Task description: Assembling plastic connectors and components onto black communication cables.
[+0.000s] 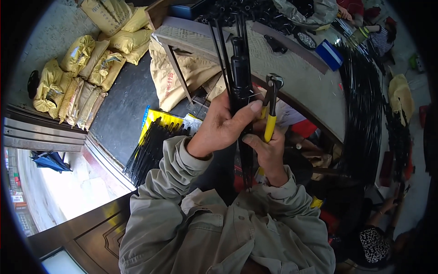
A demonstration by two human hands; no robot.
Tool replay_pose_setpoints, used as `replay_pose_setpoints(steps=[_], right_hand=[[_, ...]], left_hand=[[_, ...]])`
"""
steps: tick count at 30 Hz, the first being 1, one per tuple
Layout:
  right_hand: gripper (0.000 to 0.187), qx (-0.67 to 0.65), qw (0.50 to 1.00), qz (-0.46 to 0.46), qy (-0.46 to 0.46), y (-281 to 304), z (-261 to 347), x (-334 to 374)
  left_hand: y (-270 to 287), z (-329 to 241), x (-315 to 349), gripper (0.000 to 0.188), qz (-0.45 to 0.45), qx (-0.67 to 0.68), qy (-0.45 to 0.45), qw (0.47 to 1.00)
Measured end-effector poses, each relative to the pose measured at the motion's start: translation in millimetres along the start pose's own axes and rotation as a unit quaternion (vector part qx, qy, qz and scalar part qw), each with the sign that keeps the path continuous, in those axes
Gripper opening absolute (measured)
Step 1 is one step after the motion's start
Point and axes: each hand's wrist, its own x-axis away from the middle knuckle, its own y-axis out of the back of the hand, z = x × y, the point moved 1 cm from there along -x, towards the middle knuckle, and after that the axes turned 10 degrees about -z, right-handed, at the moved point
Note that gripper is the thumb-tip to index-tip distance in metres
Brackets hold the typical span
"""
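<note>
In the middle of the view my left hand (221, 125) is closed round a bundle of thin black rods (241, 68) with a stepped black plastic piece, resembling a folded umbrella frame. The rods point away from me and their lower ends run down toward my chest. Just right of it, my right hand (268, 153) grips pliers (270, 121) with yellow handles, their metal jaws pointing up and away. The right thumb lies against the bundle. A short thin wire-like piece shows by the left thumb; what it belongs to is too small to tell.
A worktable (315, 86) curves ahead, carrying a heap of black parts (255, 16) and a blue box (329, 55). Long black rods (360, 114) lie at right. Yellow sacks (75, 55) are stacked far left; more rods (153, 146) lie nearer. Other people (372, 244) work at right.
</note>
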Motion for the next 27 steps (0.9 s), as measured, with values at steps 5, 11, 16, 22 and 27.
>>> replay_pose_setpoints(steps=[5,11,16,22,27], right_hand=[[0.029,0.035,0.992,-0.025,0.118,3,-9,11],[0.037,0.111,0.968,-0.049,0.221,7,12,17],[0.042,0.09,0.958,-0.062,0.264,-2,49,21],[0.048,0.172,0.942,-0.051,0.283,-18,59,20],[0.039,0.158,0.953,-0.019,0.26,-13,57,21]], left_hand=[[-4,1,12,0.022,0.051,0.002,0.055,0.997],[3,5,17,0.014,0.095,-0.006,0.011,0.995],[7,9,31,0.015,0.101,0.041,-0.04,0.993],[5,11,48,0.015,0.023,0.022,-0.02,0.999],[9,10,56,0.015,0.034,-0.079,-0.048,0.995]])
